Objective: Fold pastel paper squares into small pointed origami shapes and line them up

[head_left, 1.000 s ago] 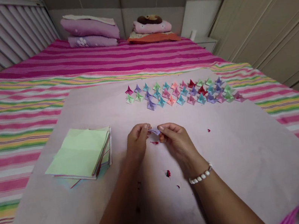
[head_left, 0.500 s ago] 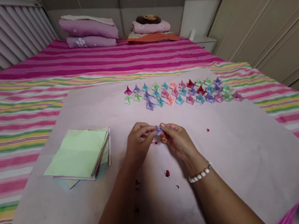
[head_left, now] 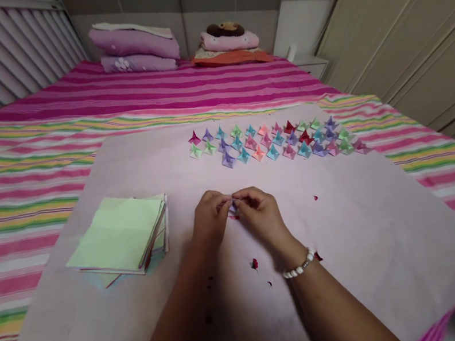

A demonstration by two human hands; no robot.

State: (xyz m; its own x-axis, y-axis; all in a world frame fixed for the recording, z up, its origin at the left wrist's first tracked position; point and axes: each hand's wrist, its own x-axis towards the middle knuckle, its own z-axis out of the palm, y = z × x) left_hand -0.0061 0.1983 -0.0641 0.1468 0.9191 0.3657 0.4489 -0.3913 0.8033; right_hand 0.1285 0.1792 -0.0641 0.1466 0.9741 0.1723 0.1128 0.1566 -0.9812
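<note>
A small folded piece of purple paper is pinched between my two hands above the pale sheet. My left hand grips it from the left with thumb and fingertips. From the other side, my right hand holds it the same way, a white beaded bracelet on that wrist. Fingertips cover much of the paper, so its exact shape is hidden. Beyond the hands stand rows of small folded paper figures in several colours. To the left lies a stack of square paper, light green on top.
Small dark red scraps lie scattered on the sheet around my forearms. The sheet rests on a bed with a striped cover. Folded purple bedding and a pink and orange pile sit by the headboard.
My right hand has moved slightly left and turned inward, bringing both hands' fingertips together on the purple paper. The paper has shifted a little left and nearer.
</note>
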